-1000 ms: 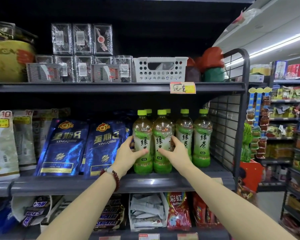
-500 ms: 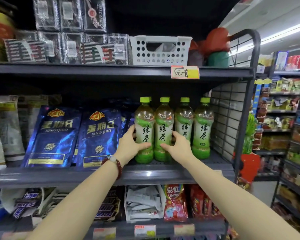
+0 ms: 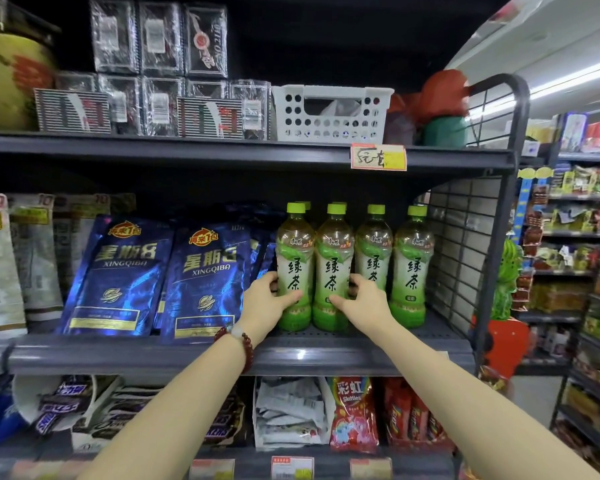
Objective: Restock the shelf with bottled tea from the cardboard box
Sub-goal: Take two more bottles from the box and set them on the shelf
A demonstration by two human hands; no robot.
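Observation:
Several green-tea bottles with lime caps stand in a row on the grey middle shelf [image 3: 326, 355]. My left hand [image 3: 269, 303] wraps the lower part of the leftmost front bottle [image 3: 294, 251]. My right hand [image 3: 362, 301] grips the bottle beside it [image 3: 334, 254], thumb across its label. Both bottles stand upright on the shelf, touching each other. Two further bottles [image 3: 411, 268] stand to the right, and more caps show behind the front row. The cardboard box is out of view.
Blue foil snack bags [image 3: 205, 271] lean just left of the bottles. A wire grid side panel [image 3: 465, 244] closes the shelf's right end. A white perforated basket [image 3: 331, 112] sits on the shelf above. Candy packs [image 3: 352, 414] fill the shelf below.
Both hands have pushed the two held bottles a little further back on the shelf, into line with the two on the right. The camera has shifted slightly.

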